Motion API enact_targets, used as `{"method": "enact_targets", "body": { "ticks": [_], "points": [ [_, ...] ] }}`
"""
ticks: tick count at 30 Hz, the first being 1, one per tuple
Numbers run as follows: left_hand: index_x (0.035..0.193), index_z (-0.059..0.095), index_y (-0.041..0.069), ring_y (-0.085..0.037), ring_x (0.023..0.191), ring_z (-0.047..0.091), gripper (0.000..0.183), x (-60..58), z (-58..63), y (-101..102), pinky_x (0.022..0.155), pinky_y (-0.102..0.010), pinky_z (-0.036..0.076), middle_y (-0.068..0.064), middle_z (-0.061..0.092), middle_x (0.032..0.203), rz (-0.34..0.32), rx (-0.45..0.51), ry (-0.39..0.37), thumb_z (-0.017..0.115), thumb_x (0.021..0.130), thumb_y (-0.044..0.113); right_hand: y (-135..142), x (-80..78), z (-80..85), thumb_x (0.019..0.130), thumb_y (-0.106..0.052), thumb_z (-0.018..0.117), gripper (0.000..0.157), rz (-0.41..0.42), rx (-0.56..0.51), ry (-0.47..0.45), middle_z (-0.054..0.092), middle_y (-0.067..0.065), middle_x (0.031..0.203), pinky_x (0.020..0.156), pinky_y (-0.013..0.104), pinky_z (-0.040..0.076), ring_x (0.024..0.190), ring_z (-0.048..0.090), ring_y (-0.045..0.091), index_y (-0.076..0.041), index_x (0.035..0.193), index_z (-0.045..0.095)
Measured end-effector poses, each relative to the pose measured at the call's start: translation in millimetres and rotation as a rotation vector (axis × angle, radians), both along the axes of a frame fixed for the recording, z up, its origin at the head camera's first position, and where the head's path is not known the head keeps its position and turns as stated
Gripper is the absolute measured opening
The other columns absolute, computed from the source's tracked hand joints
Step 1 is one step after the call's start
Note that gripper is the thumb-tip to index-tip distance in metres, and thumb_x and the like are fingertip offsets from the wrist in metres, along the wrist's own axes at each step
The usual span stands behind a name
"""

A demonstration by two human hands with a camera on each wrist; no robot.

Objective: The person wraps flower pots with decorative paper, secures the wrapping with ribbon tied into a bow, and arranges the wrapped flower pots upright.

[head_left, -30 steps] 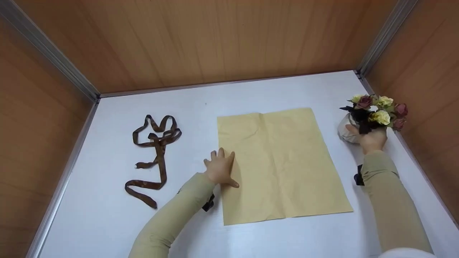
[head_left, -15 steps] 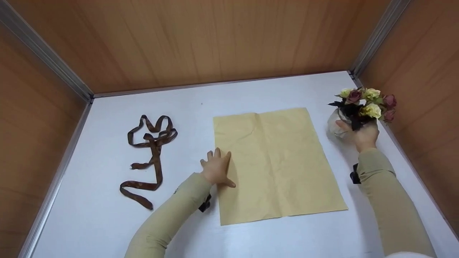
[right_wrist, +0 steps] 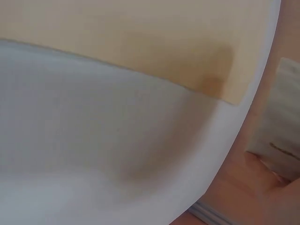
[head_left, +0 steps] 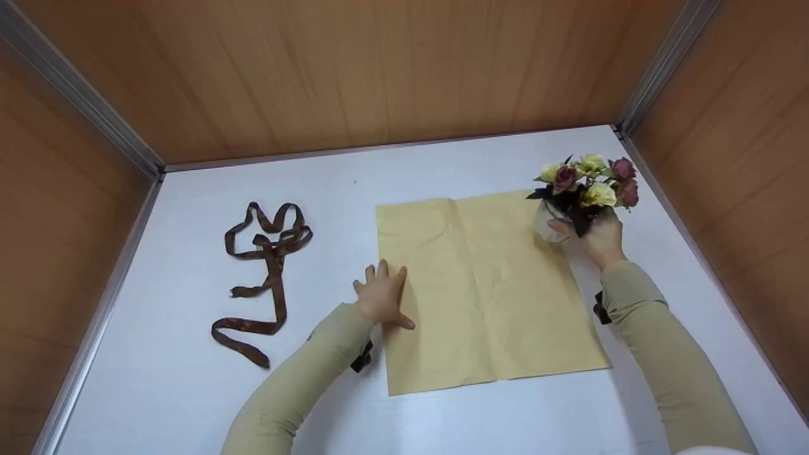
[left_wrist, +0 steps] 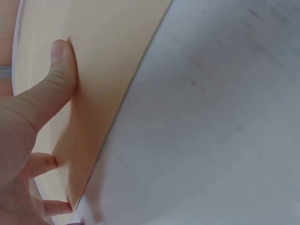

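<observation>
Head view, hours read about the middle of the brown paper [head_left: 493, 297]. The flower arrangement [head_left: 598, 193] lies toward 1 o'clock, over that corner of the sheet: cream-yellow and burgundy roses cluster above dark, pointed leaves and a whitish, rounded base [head_left: 548, 222]. The right hand [head_left: 602, 239] grips the base from the 4 o'clock side, thumb on its near face. In the right wrist view the base shows pale grey with a thin brown line. The left hand [head_left: 380, 298], fingers straight and fanned, rests on the paper's edge at 9 o'clock. The paper is matte tan, faintly wrinkled, with one long central crease. Farther out toward 9 o'clock, a dark brown ribbon [head_left: 272, 268] loops across the white counter [head_left: 455, 423].
</observation>
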State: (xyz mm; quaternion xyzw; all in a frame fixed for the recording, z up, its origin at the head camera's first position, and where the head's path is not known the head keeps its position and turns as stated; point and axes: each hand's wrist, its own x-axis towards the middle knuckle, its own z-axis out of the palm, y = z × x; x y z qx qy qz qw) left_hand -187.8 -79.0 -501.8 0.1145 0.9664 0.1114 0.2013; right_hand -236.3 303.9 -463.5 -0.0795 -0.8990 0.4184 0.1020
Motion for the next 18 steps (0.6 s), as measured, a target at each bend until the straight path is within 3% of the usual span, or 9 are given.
{"method": "enact_targets", "body": {
  "ticks": [5, 9, 12, 14, 16, 18],
  "points": [
    [0.149, 0.03, 0.017, -0.051, 0.136, 0.019, 0.116, 0.9, -1.6, -1, 0.099, -0.071, 0.026, -0.027, 0.018, 0.152, 0.004, 0.0, -0.009, 0.088, 0.055, 0.05, -16, 2.0, -12.0, 0.079, -0.015, 0.072, 0.066, 0.077, -0.019, 0.033, 0.05, 0.029, 0.132, 0.108, 0.044, 0.033, 0.126, 0.044, 0.038, 0.01, 0.133, 0.043],
    [0.149, 0.03, 0.018, -0.05, 0.136, 0.019, 0.115, 0.8, -1.9, -1, 0.1, -0.071, 0.025, -0.026, 0.018, 0.152, 0.011, 0.001, -0.005, 0.088, 0.055, 0.049, -27, 2.4, -20.6, 0.08, -0.003, 0.063, 0.047, 0.131, -0.022, 0.119, 0.055, 0.035, 0.117, 0.1, 0.05, 0.039, 0.113, 0.051, 0.045, 0.018, 0.12, 0.049],
    [0.149, 0.03, 0.017, -0.05, 0.136, 0.02, 0.116, -0.3, -1.9, -1, 0.099, -0.071, 0.026, -0.026, 0.019, 0.152, 0.013, 0.001, 0.001, 0.088, 0.054, 0.05, -34, 1.7, -23.1, 0.08, -0.008, 0.067, 0.05, 0.19, 0.009, 0.134, 0.057, 0.031, 0.118, 0.1, 0.051, 0.04, 0.114, 0.052, 0.043, 0.015, 0.121, 0.05],
    [0.149, 0.03, 0.017, -0.05, 0.136, 0.02, 0.116, -0.4, -2.5, -1, 0.1, -0.071, 0.026, -0.026, 0.019, 0.152, 0.013, -0.001, -0.003, 0.088, 0.054, 0.05, -39, 2.4, -24.0, 0.079, -0.013, 0.074, 0.064, 0.252, -0.044, 0.098, 0.052, 0.026, 0.13, 0.105, 0.048, 0.036, 0.124, 0.046, 0.039, 0.01, 0.131, 0.045],
    [0.149, 0.029, 0.017, -0.05, 0.136, 0.02, 0.117, -0.6, -3.4, -1, 0.1, -0.071, 0.026, -0.026, 0.019, 0.152, 0.01, -0.002, -0.003, 0.088, 0.054, 0.05, -43, 3.2, -26.1, 0.077, -0.02, 0.077, 0.072, 0.312, 0.005, 0.097, 0.05, 0.023, 0.134, 0.106, 0.046, 0.035, 0.126, 0.044, 0.037, 0.007, 0.134, 0.043],
    [0.149, 0.029, 0.017, -0.05, 0.135, 0.021, 0.117, -0.7, -4.0, -1, 0.1, -0.071, 0.026, -0.026, 0.019, 0.152, 0.008, 0.002, -0.001, 0.088, 0.054, 0.05, -46, 5.1, -28.3, 0.077, -0.019, 0.076, 0.068, 0.369, 0.084, 0.142, 0.053, 0.025, 0.13, 0.103, 0.048, 0.038, 0.122, 0.047, 0.04, 0.01, 0.13, 0.046]
  ]
}}
